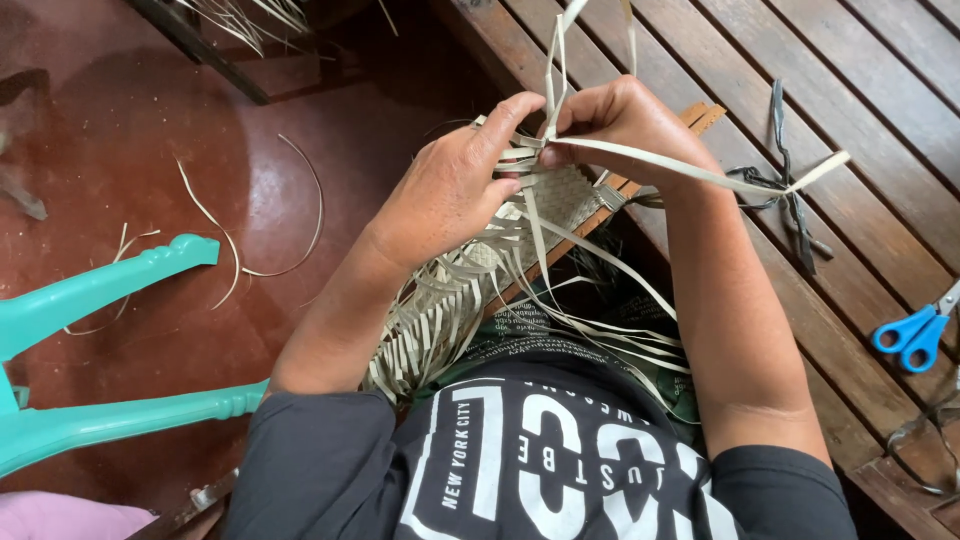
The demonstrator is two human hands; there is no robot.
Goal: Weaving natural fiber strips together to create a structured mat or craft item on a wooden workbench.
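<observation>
- The woven palm-leaf mat (pixel 560 195) lies between the person's forearms, its plaited end up at the fingertips and its loose fringe trailing down towards the dark shirt (pixel 520 450).
- The left hand (pixel 450 190) rests on the mat's left side, fingers curled and pinching a pale leaf strip (pixel 690 170) at the weave's top edge.
- The right hand (pixel 625 125) meets it from the other side, fingers closed on the same cluster of strips; one strip runs out rightwards over the slatted wooden table (pixel 850 90), others stand up past the knuckles.
- The two hands touch at the fingertips.
- The mat's right edge lies along the table's edge.
- On the table, dark plastic strips (pixel 790 185) lie just beyond the long strip's end; blue-handled scissors (pixel 915 335) lie well apart, near the right border.
- To the left is red floor (pixel 130 130) with stray strips and a turquoise plastic chair (pixel 90 290).
</observation>
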